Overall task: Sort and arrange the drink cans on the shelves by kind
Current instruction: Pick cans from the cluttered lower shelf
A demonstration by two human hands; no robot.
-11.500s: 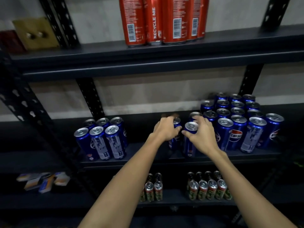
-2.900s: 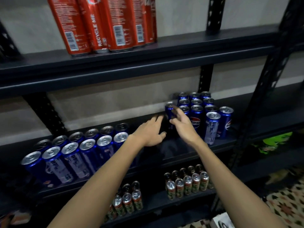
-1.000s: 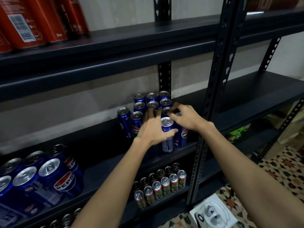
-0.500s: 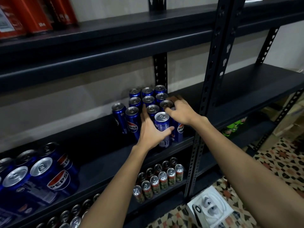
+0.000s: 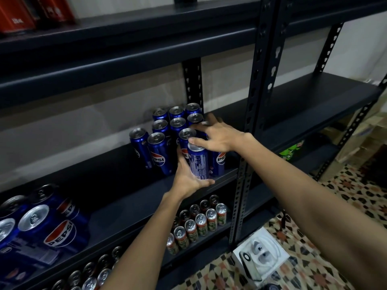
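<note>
Nearest, at the lower left, a second group of blue cans (image 5: pixel 41 229) stands on the middle shelf (image 5: pixel 134 204), their silver tops and Pepsi logos large and slightly blurred. Below them, silver can tops (image 5: pixel 90 275) line the bottom shelf's front edge. To the right, on the patterned floor (image 5: pixel 326 268), lies a white box (image 5: pixel 260 255). Small green-and-red cans (image 5: pixel 199 222) stand in two rows on the bottom shelf, beside the black upright (image 5: pixel 251 114).

Both bare forearms reach up from the bottom edge to the middle shelf. The left hand (image 5: pixel 188 176) cups the front can (image 5: pixel 198 162) from below and from its left side, thumb curled under the base at the shelf's front lip, so this grip is closed round the can. The right hand (image 5: pixel 217 137) comes in from the right with fingers spread and only lightly bent; the thumb lies across the front can's top rim and the fingers (image 5: pixel 196 128) reach over the tops of the cans just behind. It presses rather than clasps, an open grip.

The front can stands upright against the main block of blue cans (image 5: pixel 167 130), packed in rows back to the wall (image 5: pixel 83 122), at the right end of this bay next to the upright. Two cans on the block's left lean outward a little in this wide view.

Farthest, on the top shelf (image 5: pixel 125 38) at the upper left, are the bases of red cans (image 5: pixel 18 15).
</note>
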